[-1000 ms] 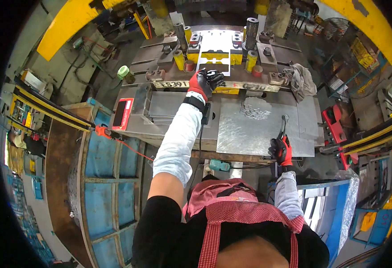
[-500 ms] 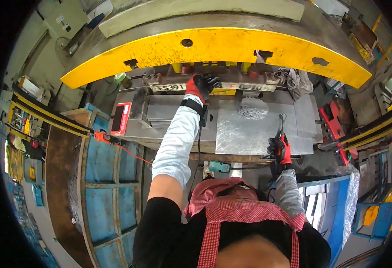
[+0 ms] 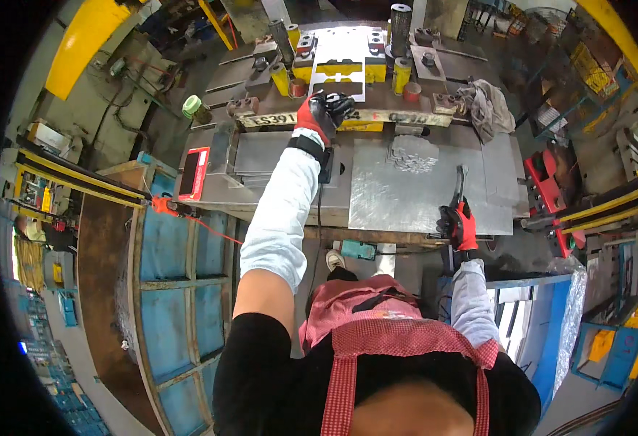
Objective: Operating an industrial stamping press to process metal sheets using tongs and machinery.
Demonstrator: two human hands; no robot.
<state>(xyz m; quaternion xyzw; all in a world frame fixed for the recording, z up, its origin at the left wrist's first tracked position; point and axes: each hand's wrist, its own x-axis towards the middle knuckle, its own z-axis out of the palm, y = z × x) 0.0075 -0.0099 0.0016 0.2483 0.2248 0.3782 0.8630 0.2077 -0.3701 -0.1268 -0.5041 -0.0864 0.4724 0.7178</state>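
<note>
1. The left hand was held at the near side of the die, with its gloved fingers curled; whether anything was pinched in them could not be told.
2. The cut-out sheet was laid over the middle of the die, its near end just beyond the left hand. If it was seated askew, a spoiled cut would probably be caused.
3. Ends of a yellow beam were seen high to either side of the die. The gravest risk was judged to lie here: were the beam lowered with the hand left so near, fingers could be crushed.
4. The tool was gripped by the right hand, nearer the person than the die and to its right. With a slack grip, it could be dropped.
5. Small pieces were heaped on the plate, in front of the die and rightward. By a careless sweep of the tool they might be scattered.
6. A black cable was hung from the left wrist, in front of the die. It could be snagged on the stack, left of it, or on the edge of the counter.
7. A rag was draped right of the die; if dragged inward, it might be caught.
</note>
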